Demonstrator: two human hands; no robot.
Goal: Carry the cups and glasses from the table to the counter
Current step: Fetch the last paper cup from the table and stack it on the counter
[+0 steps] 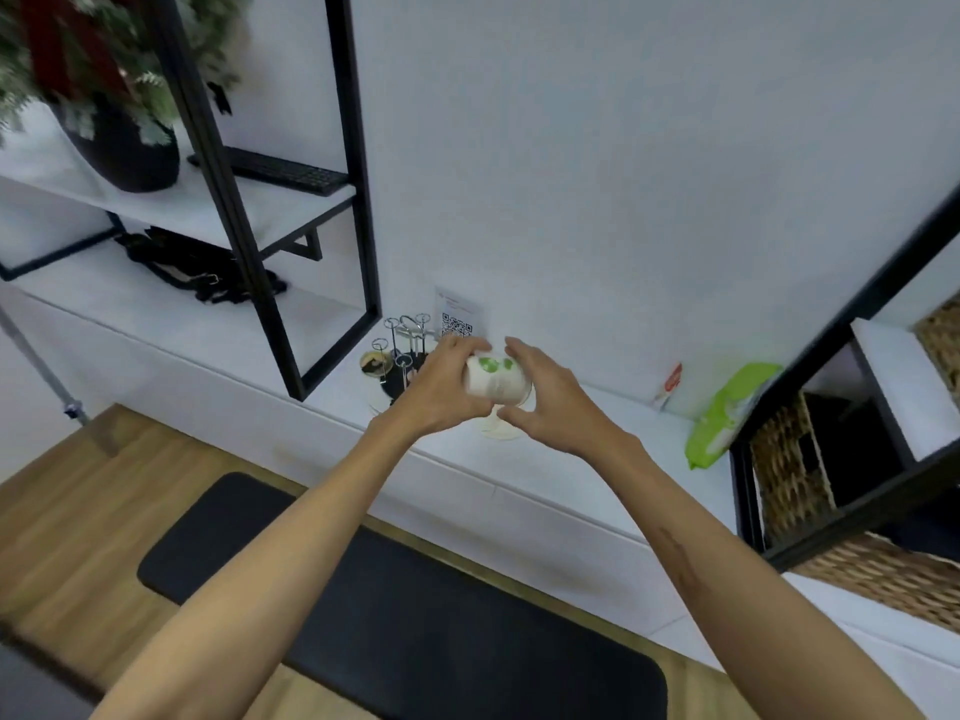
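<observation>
I have the left hand (447, 387) wrapped round the paper cup (491, 379), right hand (545, 402) fingers spread beside it; tilted, it may topple the glass (501, 426) on the worktop (571, 459).

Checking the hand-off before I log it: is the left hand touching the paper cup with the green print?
Touching. In the head view the left hand has its fingers wrapped around the white paper cup, held tilted above the counter, with no gap between them.
</observation>
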